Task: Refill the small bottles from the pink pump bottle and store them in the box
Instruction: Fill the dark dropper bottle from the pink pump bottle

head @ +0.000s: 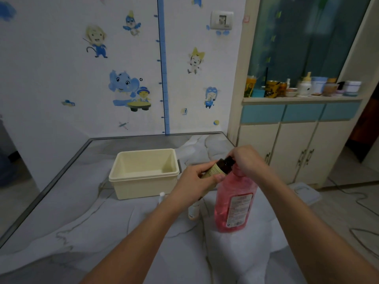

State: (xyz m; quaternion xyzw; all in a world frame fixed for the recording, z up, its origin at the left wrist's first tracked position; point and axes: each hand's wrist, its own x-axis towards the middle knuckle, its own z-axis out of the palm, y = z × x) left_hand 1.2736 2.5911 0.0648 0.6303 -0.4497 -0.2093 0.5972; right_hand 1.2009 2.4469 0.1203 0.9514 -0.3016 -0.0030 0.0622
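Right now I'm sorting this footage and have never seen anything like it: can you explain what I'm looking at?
There is no machine here. A person wears a camera on the head, so this one picture looks forward and down at their own two bare arms. The left hand grips a small dark bottle, tilted over the pink pump bottle. The right hand covers the top of the pink bottle, so its pump is hidden. On the marbled table stands a cream box, open with nothing visible inside. Another small pale bottle stands partly hidden behind the left wrist.
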